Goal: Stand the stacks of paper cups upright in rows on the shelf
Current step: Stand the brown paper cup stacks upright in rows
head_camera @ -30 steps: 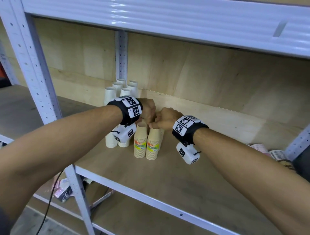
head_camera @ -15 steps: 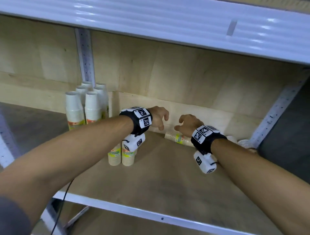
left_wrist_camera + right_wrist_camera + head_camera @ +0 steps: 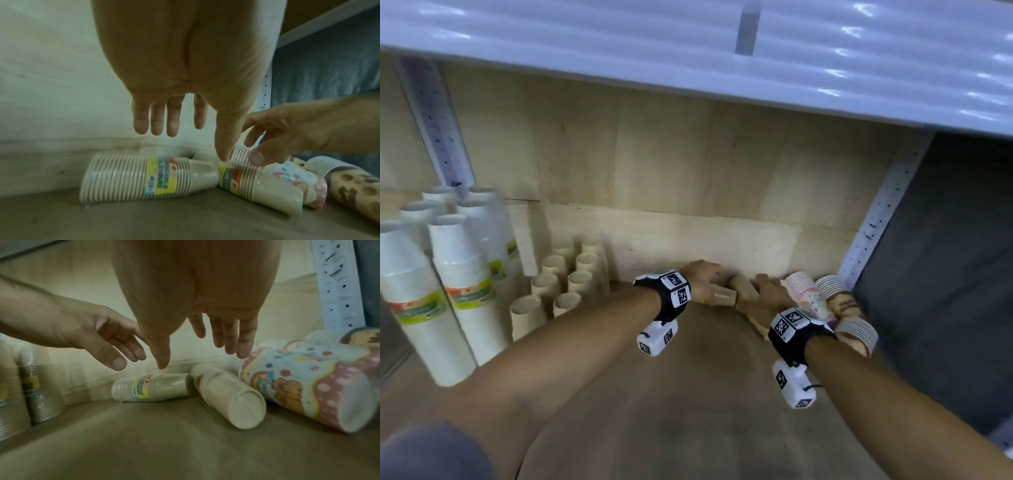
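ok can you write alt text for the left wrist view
The left hand hovers open above two sleeves of beige paper cups lying on their sides on the wooden shelf. The right hand reaches in beside it, over cartoon-print and spotted sleeves.

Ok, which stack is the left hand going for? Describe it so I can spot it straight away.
Look along the shelf board to its back wall, right of the upright beige rows. Under the left hand lies a beige stack on its side, parallel to the wall. Unlike the neighbouring beige stack, whose base points forward, it lies crosswise.
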`<state>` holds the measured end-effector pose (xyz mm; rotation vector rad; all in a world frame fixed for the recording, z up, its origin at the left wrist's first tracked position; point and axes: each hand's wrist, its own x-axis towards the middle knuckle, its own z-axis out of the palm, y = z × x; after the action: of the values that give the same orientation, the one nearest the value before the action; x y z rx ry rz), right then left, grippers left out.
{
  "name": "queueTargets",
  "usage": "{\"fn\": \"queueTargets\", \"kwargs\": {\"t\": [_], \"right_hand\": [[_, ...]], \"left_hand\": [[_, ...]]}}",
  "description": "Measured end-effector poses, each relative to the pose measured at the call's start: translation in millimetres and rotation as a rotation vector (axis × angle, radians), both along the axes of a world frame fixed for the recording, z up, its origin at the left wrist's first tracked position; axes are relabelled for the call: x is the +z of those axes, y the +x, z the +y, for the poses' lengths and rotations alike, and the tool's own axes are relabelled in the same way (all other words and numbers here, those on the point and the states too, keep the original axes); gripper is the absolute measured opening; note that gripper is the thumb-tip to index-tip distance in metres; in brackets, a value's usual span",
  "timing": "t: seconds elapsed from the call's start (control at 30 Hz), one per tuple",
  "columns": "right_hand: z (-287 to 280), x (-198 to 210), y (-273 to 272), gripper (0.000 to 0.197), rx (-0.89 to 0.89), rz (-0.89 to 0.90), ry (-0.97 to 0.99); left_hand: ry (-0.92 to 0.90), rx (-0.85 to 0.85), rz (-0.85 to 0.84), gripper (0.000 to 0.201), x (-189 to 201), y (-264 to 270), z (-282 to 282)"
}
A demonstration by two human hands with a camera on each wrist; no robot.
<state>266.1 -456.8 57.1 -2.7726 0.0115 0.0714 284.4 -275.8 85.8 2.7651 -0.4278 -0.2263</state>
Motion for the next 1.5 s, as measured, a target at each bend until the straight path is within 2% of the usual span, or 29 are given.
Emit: {"fn": "queueTargets", "kwargs": {"t": [0.13,0.2,0.3,0.43,0.57,0.7,0.9,1.07,1.23,1.5], "right_hand": [[-6.2,-18.7,9.8,0.086,-0.074,0.039,0.035],[-5.7,-27.7,15.0,0.088,-0.059,0.040,-0.010],[-4.5,-34.5,18.8,0.074,-0.001,0.074,-0.079],[-5.4,-41.8,24.5,0.062,-0.056,0.071,-0.053],[-7.4,-48.9,27.9,0.042,-0.087,0.018,-0.019],[-6.0,-52.8,26.2,0.045,-0.094,-0.023,-0.006],[0.8,-48.7,22.2,0.037,-0.110,-0.046,0.002],[5.7,-37.7,12.2,0.034,-0.084,-0.138,-0.063],[12.2,-32.7,17.5,0.047,-0.072,-0.086,-0.016],[21.8,17.8,-10.0,0.043,-0.066,-0.117,-0.041]], "left_hand": [[0.032,0.026,-0.030,0.076,-20.8,16.7,-7.9],[0.046,0.044,-0.041,0.076,-27.2,22.9,-9.5],[0.061,0.048,-0.025,0.075,-34.1,32.4,-10.6],[0.110,0.029,-0.042,0.068,-41.8,41.3,-10.4],[0.141,0.009,-0.068,0.062,-46.7,47.2,-10.0],[0.166,-0.014,-0.076,0.055,-48.9,50.3,-8.2],[0.147,-0.034,-0.051,0.056,-47.5,48.8,-4.9],[0.092,-0.020,-0.057,0.058,-39.0,39.3,-0.2],[0.028,-0.008,-0.062,0.065,-26.6,29.2,8.0],[-0.133,0.049,-0.078,0.070,1.5,-2.9,22.3]]}}
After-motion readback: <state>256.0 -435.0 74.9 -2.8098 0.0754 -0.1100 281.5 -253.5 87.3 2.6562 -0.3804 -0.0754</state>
